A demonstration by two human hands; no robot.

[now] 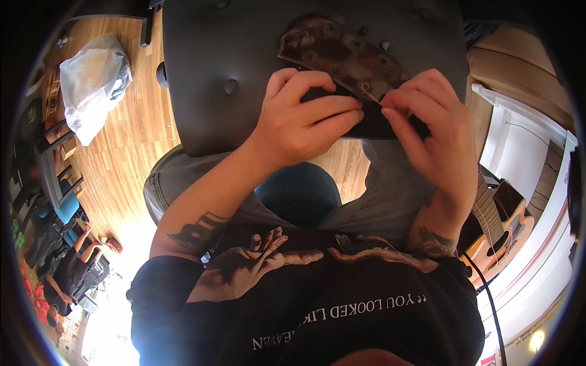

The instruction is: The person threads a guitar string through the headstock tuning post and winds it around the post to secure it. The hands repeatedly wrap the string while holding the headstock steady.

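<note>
A glossy dark brown flat piece [342,49] with round spots lies on the black padded surface [201,36] in front of me. A small curl of thin copper-coloured strand [365,87] shows at its near edge and runs towards my right fingertips. My right hand [430,113] is closed, its thumb and forefinger pinching that strand. Beside the same edge, my left hand [305,116] has its lower fingertips brought close together. The left fingers hide whatever they hold. Two small knobs [384,45] stand beside the brown piece's far edge.
An acoustic guitar [519,232] leans on the right beside a white shelf-like frame [519,122]. A dark cable [488,293] hangs near my right elbow. On the wooden floor [146,110] at left lies a clear plastic bag [94,85]. Another person [70,274] is at the far left.
</note>
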